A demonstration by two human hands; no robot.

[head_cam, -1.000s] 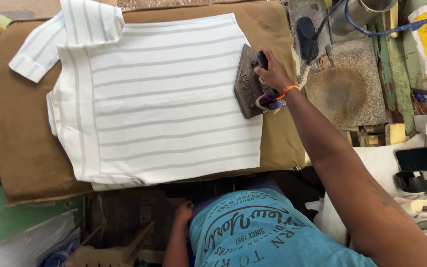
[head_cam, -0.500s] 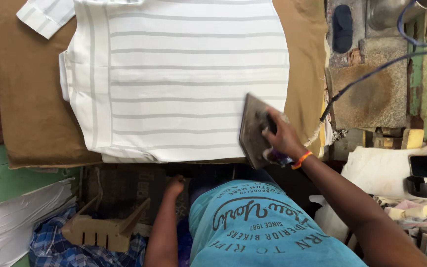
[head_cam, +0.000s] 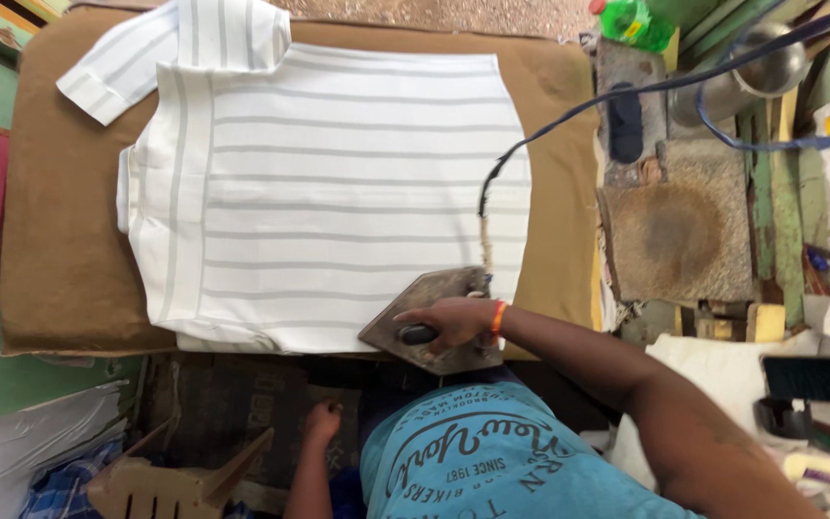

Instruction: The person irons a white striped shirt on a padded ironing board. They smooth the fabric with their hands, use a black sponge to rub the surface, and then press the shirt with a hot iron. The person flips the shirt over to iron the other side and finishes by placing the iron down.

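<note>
Right hand (head_cam: 453,322) is clamped around the dark handle of a heavy grey metal flat iron (head_cam: 429,317). The iron rests on the near right corner of a white short-sleeved shirt with thin grey stripes (head_cam: 329,192), at its near hem. The shirt lies flat on a desk covered in brown padded cloth (head_cam: 60,250), collar end to the left. A dark blue cord (head_cam: 569,120) runs from the iron toward the far right. Left hand (head_cam: 322,421) hangs below the desk's near edge, fingers loosely curled, holding nothing. A rusty metal plate (head_cam: 679,231) sits right of the desk.
</note>
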